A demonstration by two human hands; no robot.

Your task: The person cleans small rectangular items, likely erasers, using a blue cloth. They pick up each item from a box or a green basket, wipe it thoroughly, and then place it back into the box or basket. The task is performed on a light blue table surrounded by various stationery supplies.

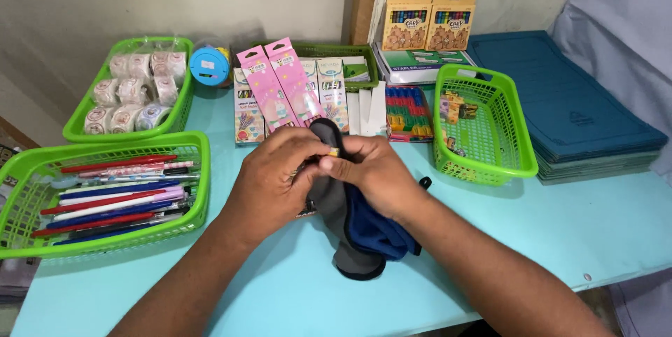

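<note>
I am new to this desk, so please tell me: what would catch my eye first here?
First, the left hand and right hand at the centre, together gripping a grey and blue pouch. Next, the bright green basket of pens at far left and the green basket at right beside stacked blue folders.

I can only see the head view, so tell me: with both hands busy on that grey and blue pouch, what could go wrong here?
The small yellow piece pinched between the left hand and right hand could slip and get lost. The pouch hides the table beneath. The pink packs just behind the hands could get knocked.
</note>
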